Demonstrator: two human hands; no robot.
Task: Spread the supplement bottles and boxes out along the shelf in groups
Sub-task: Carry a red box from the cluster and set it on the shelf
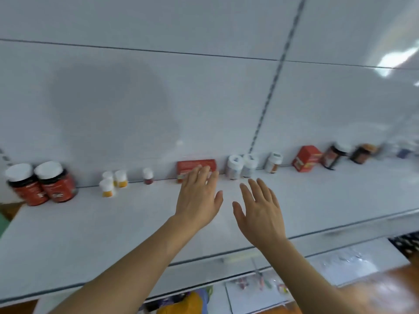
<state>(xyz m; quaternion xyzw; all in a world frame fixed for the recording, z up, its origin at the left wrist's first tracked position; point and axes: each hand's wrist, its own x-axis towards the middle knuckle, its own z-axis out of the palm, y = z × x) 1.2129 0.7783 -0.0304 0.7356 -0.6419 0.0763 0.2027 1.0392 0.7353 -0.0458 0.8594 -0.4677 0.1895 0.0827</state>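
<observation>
Fingers (pixel 205 172) of my left hand (pixel 197 200) lay straight against the flat red box (pixel 196 165) on the shelf (pixel 136 223); my right hand (pixel 259 214), fingers spread, hovered just short of two white bottles (pixel 241 166).

Both hands out flat over the white shelf (pixel 136 223), left hand (pixel 197 198) reaching the long red box (pixel 196 167), right hand (pixel 260 211) near two white bottles (pixel 241 166).
</observation>
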